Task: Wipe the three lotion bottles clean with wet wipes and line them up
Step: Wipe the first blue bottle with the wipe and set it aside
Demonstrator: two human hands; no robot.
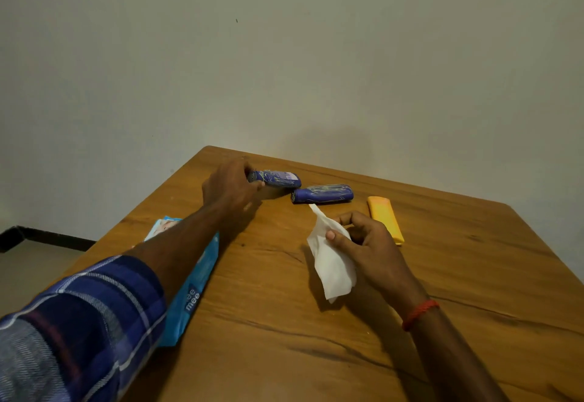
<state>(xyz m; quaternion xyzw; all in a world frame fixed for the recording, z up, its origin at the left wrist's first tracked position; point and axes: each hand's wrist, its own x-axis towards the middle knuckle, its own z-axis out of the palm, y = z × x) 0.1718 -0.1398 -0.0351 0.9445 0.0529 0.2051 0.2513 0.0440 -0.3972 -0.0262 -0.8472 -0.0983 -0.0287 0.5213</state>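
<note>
Two dark blue lotion bottles lie on their sides at the far part of the wooden table. My left hand grips the cap end of the left blue bottle. The second blue bottle lies just right of it, untouched, streaked with smears. A yellow-orange bottle lies flat further right, partly behind my right hand. My right hand holds a white wet wipe pinched between thumb and fingers, above the table's middle.
A blue wet-wipe pack lies at the table's left edge, mostly under my left forearm. The table's far edge meets a plain wall. The floor and a dark skirting show past the left edge.
</note>
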